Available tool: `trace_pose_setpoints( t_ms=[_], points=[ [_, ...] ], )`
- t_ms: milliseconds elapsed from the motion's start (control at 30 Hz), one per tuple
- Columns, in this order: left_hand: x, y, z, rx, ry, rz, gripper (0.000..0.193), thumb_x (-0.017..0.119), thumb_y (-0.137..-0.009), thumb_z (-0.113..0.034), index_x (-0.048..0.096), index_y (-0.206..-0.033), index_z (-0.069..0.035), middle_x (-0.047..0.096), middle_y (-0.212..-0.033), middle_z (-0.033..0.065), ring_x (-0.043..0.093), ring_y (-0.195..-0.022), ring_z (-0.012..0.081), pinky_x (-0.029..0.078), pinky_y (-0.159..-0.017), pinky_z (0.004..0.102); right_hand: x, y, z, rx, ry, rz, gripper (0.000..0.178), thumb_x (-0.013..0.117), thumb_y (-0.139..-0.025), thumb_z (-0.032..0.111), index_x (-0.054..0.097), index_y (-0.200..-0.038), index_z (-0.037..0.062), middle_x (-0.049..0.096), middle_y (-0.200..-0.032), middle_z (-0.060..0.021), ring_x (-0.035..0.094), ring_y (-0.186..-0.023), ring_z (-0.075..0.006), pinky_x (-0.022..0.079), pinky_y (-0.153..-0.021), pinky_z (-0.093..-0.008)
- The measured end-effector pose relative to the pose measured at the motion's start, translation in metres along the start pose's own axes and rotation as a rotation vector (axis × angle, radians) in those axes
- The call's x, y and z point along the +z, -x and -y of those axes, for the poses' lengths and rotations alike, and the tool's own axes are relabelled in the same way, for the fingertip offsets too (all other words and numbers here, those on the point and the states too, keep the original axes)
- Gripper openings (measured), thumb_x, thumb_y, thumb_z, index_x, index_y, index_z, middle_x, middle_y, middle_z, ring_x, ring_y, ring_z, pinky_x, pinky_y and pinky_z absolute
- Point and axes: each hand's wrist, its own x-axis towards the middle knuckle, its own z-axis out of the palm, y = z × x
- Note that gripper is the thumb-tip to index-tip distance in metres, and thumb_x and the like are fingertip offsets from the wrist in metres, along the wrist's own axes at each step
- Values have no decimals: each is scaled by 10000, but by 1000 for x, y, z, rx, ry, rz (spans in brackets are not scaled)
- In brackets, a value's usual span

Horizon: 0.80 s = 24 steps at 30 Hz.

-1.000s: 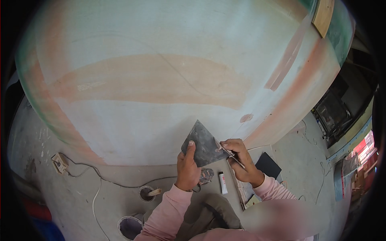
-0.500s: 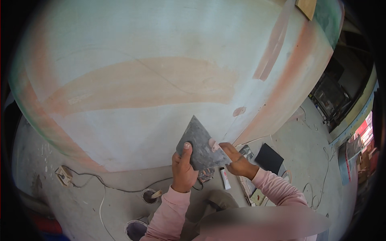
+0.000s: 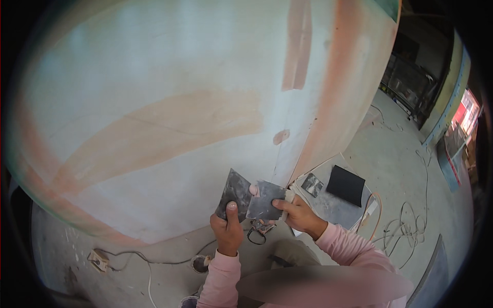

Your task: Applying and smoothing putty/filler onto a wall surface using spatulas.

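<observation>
My left hand [image 3: 228,233] grips a flat dark-grey plate [image 3: 232,192] by its lower part, thumb lying across the face. In my right hand [image 3: 304,215] is a flat grey putty spreader [image 3: 267,196], pinched near its pale, ragged outer edge with the thumb on top. The two flat pieces meet or overlap edge to edge. A small lump of pinkish putty [image 3: 253,190] sits between them, at the spreader's upper left corner. Both hands are held in front of the large curved panel [image 3: 169,174], which carries orange-tan filled patches.
On the floor to the right, a pale board [image 3: 336,214] bears a black sheet [image 3: 345,186] and a small dark plate [image 3: 311,185]. Below my hands lies a power tool [image 3: 263,225]. Cans [image 3: 199,264], a socket box [image 3: 97,260] and loose cables [image 3: 405,231] are on the floor.
My right hand has turned, so the spreader's face now shows at the plate's right side. The left-hand plate is tilted differently. The view has swung right, showing more of the floor board.
</observation>
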Motion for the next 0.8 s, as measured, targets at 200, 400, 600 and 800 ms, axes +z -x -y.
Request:
trace_pose_setpoints(
  t_ms=[200, 400, 600, 800],
  points=[
    [21, 11, 1, 55, -149, 80, 413, 563, -1023, -327, 613, -806, 20, 493, -636, -42, 402, -606, 66, 302, -519, 271, -12, -2, 35, -48, 47, 16, 404, 529, -1005, 160, 510, -1388, 32, 628, -1239, -41, 620, -1059, -153, 562, -809, -334],
    [4, 7, 17, -45, -169, -1, 404, 555, -1032, -360, 608, -864, 4, 559, -746, -32, 466, -687, 80, 371, -595, 276, -20, -25, 135, -1006, 1105, -299, 504, 583, -887, -27, 551, -1378, 82, 582, -1221, -115, 592, -1089, -250, 513, -873, -343],
    [15, 6, 19, 25, -170, -49, 450, 559, -1028, -377, 554, -738, -33, 472, -650, -71, 392, -619, 56, 294, -528, 279, -57, -91, 161, -1363, 1663, -570, 704, 689, -725, -80, 561, -1372, 166, 485, -1276, -112, 506, -1174, -340, 463, -1023, -431],
    [14, 3, 24, 12, -220, -62, 454, 563, -1025, -386, 556, -746, -28, 474, -651, -67, 393, -619, 59, 294, -530, 278, -81, -151, 130, -1414, 1796, -718, 692, 698, -766, 89, 508, -1419, 221, 431, -1366, -79, 401, -1261, -337, 438, -1052, -417]
  ],
)
